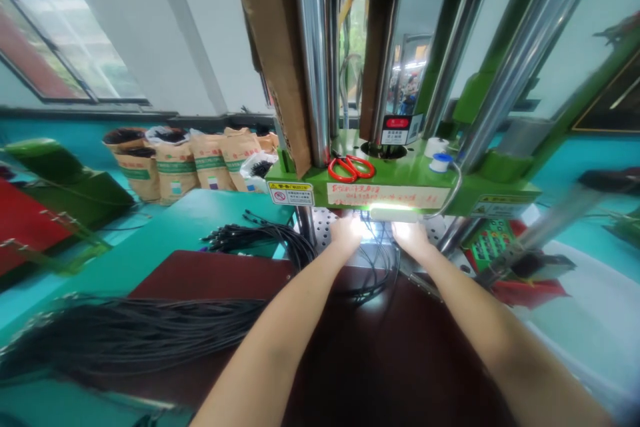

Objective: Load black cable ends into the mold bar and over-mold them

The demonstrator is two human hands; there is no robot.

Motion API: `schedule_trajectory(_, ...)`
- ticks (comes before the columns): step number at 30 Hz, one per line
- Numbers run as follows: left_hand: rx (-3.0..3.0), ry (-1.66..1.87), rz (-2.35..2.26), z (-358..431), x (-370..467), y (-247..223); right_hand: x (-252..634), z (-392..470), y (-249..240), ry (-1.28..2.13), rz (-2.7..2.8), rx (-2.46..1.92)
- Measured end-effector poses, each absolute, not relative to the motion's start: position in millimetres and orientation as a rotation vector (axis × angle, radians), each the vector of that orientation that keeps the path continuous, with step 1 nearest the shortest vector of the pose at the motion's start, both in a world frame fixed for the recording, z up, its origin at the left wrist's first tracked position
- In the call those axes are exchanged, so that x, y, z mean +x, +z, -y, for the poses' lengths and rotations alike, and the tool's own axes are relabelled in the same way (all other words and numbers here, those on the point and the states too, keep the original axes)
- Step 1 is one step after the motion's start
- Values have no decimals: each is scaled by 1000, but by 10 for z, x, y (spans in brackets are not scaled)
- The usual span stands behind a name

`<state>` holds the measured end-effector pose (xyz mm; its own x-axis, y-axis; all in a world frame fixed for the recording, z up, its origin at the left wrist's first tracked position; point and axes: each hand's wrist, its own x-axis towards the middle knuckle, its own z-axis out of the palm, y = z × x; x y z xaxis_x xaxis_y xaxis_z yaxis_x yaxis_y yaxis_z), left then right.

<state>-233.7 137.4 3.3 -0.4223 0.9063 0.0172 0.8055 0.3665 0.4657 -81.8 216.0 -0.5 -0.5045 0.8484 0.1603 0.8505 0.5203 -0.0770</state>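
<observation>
Both arms reach forward under the green crossbeam (310,177) of a machine. Beneath its bright lamp (395,215) are my left hand (347,232) and my right hand (410,235), on either side of a glaring metal area. Glare and blur hide the fingers of both. Thin black cables (375,267) run down between the hands and curl onto the dark red board (370,360). Whether either hand grips a cable cannot be made out.
Red-handled scissors (351,169) and a blue-and-white spool (441,162) lie on the crossbeam. Black cable bundles (150,333) cover the left side. Paper sacks (175,170) stand behind. A green button panel (493,242) is at the right.
</observation>
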Motion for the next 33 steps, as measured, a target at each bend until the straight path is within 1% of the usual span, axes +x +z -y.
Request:
schedule_trajectory(4,1592,690,-2413,-1412,-2184,71,-932,-2060,79,-3,2557,-1456)
schedule_trajectory(12,1439,786,-2474,-1448,-2045,-88,-988,-2069,31,18,2624,-1508)
schedule_trajectory(18,1530,787,-2463,-1454,-2136,-103,-904,-1979,58,-72,2682,-1479)
schedule_trajectory(22,1681,734,-2430,-1444,-2143,-121,-930,-1973,12,-129,2717,-1458)
schedule_trajectory(27,1733,670,-2465,-1453,-2122,-107,-952,-2003,4,-208,2728,-1421)
schedule_trajectory(33,1815,737,-2591,-1426,-1983,-92,-998,-1931,10,-295,2753,-1281)
